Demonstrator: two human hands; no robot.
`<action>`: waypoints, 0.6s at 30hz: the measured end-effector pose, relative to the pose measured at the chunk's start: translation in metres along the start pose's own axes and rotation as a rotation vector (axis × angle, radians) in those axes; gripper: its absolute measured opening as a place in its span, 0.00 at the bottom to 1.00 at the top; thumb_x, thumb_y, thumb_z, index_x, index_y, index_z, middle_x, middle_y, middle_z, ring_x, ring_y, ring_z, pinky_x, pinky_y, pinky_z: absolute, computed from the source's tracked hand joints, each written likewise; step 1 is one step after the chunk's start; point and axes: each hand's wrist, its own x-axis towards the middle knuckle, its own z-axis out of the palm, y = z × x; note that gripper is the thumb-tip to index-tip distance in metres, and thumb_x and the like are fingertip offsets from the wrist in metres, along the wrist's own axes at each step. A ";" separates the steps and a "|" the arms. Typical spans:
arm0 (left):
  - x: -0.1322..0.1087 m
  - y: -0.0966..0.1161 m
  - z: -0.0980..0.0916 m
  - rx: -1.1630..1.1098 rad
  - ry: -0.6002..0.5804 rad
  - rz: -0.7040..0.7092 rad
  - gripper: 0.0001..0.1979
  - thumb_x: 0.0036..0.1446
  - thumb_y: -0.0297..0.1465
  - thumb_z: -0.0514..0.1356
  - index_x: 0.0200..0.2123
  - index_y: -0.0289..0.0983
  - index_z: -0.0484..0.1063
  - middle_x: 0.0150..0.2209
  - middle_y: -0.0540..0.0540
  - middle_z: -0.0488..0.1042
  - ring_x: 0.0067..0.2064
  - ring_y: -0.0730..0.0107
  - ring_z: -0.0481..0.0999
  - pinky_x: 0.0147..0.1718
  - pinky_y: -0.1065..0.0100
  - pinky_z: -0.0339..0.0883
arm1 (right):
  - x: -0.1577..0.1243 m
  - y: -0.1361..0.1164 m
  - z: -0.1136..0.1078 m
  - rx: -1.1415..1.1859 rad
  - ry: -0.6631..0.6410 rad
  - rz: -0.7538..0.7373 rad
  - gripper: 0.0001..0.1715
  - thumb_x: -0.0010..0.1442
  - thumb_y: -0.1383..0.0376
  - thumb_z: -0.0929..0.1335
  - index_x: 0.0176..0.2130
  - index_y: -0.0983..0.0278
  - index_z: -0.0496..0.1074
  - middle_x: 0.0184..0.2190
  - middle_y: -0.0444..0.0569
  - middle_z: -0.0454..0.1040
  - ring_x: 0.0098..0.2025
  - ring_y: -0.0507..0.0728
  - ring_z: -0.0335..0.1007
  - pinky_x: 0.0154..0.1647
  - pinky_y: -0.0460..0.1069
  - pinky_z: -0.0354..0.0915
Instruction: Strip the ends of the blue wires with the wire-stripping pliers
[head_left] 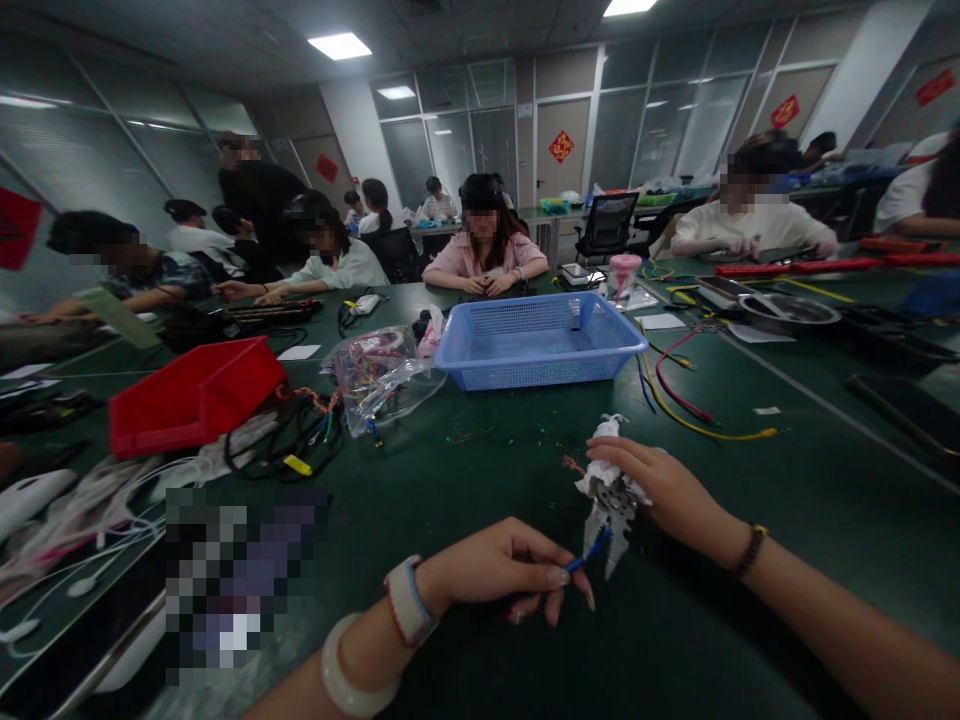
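Observation:
Between thumb and fingers, my left hand (517,570) pinches a blue wire (576,564) near its end. My right hand (660,485) is wrapped round a pair of wire strippers (611,515), whose handles are covered in crumpled white wrapping. The metal jaws point toward me and stand apart, with the blue wire's tip lying between them. I cannot tell whether the blades touch the wire. A frayed copper strand (574,464) sticks out beside the tool. The rest of the blue wire is hidden behind my left fingers.
A blue perforated basket (540,376) stands ahead, with a clear bag of wires (382,375) and a red bin (199,395) to its left. Loose coloured wires (690,405) lie at right. A phone (82,620) and white cables lie at near left. Several people sit around the table.

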 end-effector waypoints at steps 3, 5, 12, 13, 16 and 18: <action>0.000 0.001 0.000 0.001 0.009 0.003 0.16 0.60 0.38 0.59 0.46 0.33 0.75 0.27 0.51 0.72 0.18 0.86 0.61 0.17 0.80 0.58 | 0.000 0.001 -0.001 -0.029 0.009 -0.006 0.29 0.54 0.77 0.62 0.54 0.61 0.63 0.54 0.54 0.70 0.53 0.59 0.69 0.46 0.56 0.69; 0.000 0.001 0.000 0.003 0.026 0.000 0.15 0.61 0.37 0.59 0.46 0.33 0.75 0.27 0.51 0.72 0.18 0.86 0.62 0.17 0.81 0.58 | 0.000 0.001 -0.003 -0.061 0.010 -0.009 0.29 0.53 0.77 0.61 0.54 0.61 0.63 0.54 0.54 0.70 0.52 0.60 0.70 0.45 0.55 0.69; 0.003 -0.004 -0.001 -0.049 0.114 0.036 0.14 0.60 0.36 0.60 0.42 0.32 0.75 0.27 0.49 0.73 0.21 0.81 0.71 0.21 0.79 0.64 | -0.002 0.002 -0.008 -0.246 -0.012 0.065 0.26 0.52 0.74 0.63 0.52 0.64 0.64 0.51 0.56 0.71 0.40 0.59 0.74 0.36 0.52 0.71; 0.004 -0.004 -0.001 -0.064 0.131 0.042 0.13 0.60 0.36 0.60 0.42 0.32 0.75 0.28 0.49 0.74 0.21 0.80 0.72 0.22 0.78 0.65 | -0.002 0.002 -0.008 -0.268 -0.015 0.088 0.27 0.52 0.74 0.63 0.52 0.64 0.64 0.51 0.56 0.70 0.39 0.59 0.74 0.35 0.52 0.71; 0.006 -0.005 0.000 -0.086 0.181 0.053 0.12 0.58 0.35 0.61 0.40 0.31 0.75 0.29 0.47 0.75 0.24 0.78 0.75 0.25 0.77 0.67 | -0.002 -0.002 -0.006 -0.307 -0.015 0.111 0.32 0.49 0.77 0.62 0.54 0.64 0.62 0.54 0.56 0.68 0.39 0.58 0.74 0.35 0.51 0.71; 0.006 -0.005 0.001 -0.094 0.199 0.052 0.12 0.58 0.34 0.62 0.40 0.31 0.75 0.30 0.46 0.76 0.24 0.77 0.76 0.26 0.76 0.67 | 0.000 -0.006 -0.004 -0.326 0.001 0.092 0.34 0.48 0.78 0.61 0.56 0.65 0.61 0.55 0.57 0.68 0.41 0.59 0.74 0.36 0.51 0.71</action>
